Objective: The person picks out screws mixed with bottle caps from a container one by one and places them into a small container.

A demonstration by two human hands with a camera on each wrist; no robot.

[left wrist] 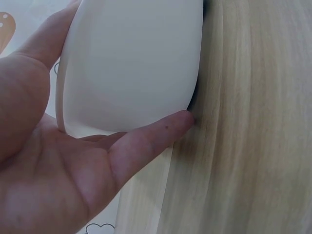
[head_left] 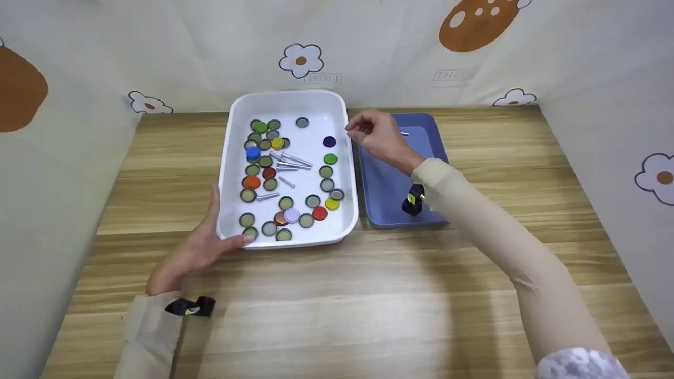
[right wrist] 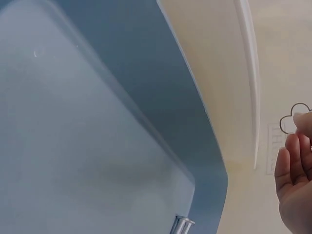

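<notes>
A white tray (head_left: pixel 341 221) holds several bottle caps and several silver bolts (head_left: pixel 296 160); most caps lie underside up. My left hand (head_left: pixel 202 237) grips its front left corner, thumb over the rim and fingers along the outer side. In the left wrist view that hand (left wrist: pixel 73 161) lies against the tray's smooth outer wall (left wrist: pixel 131 63). My right hand (head_left: pixel 378 134) hovers over the gap between the white tray and a blue tray (head_left: pixel 376 208). Its fingers bend loosely, and nothing shows between them. A bolt (right wrist: pixel 182 225) lies in the blue tray, partly hidden by the right hand in the head view.
Coloured caps, such as a purple one (head_left: pixel 329 141) and a red one (head_left: pixel 319 213), lie among the plain ones. The blue tray stands right beside the white one on a wooden table (head_left: pixel 337 310). A pale patterned curtain (head_left: pixel 368 47) rises behind and at both sides.
</notes>
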